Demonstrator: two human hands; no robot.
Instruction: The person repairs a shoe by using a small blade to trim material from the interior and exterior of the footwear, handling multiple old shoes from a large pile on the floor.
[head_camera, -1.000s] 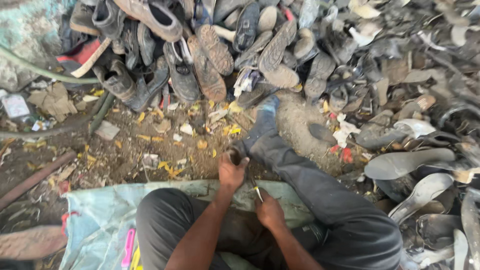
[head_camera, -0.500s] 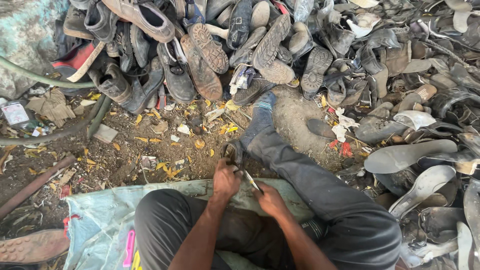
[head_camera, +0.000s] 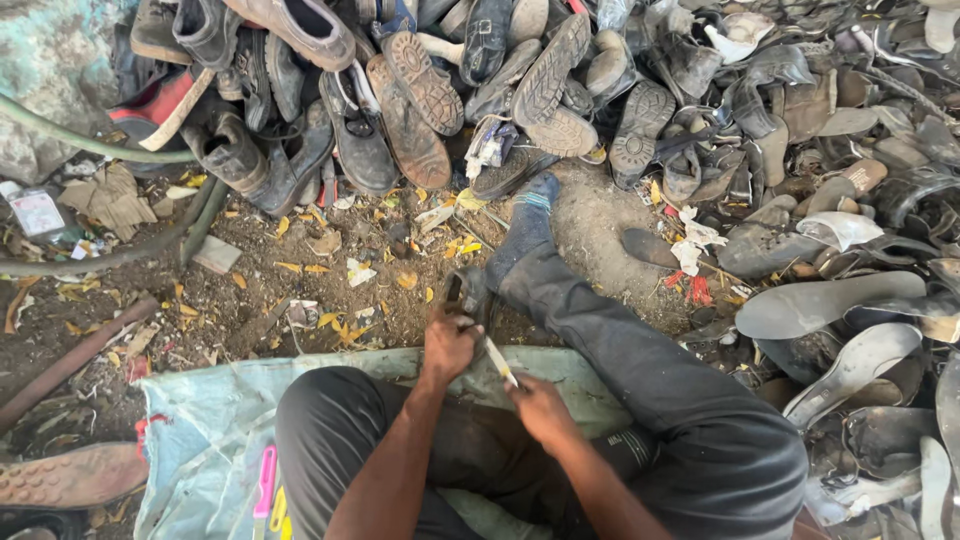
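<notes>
I sit on a pale blue sack (head_camera: 200, 420) on the dirt, my right leg stretched toward a heap of old shoes (head_camera: 450, 90). My left hand (head_camera: 447, 345) grips a dark shoe piece (head_camera: 466, 292) and holds it against the ground beside my leg. My right hand (head_camera: 540, 410) is closed around a knife (head_camera: 498, 360) with a light blade, its tip pointing up toward the shoe piece near my left hand.
Loose grey soles (head_camera: 830, 305) and shoe parts lie heaped on the right. A hose (head_camera: 90, 145) and a rusty pipe (head_camera: 70, 360) run along the left. A brown sole (head_camera: 70, 475) lies at the lower left, with pink and yellow tools (head_camera: 266, 490) on the sack.
The view has tilted slightly, so the scene sits a little lower in frame. My hands stay close together at the shoe piece, with the knife shifting slightly between them.
</notes>
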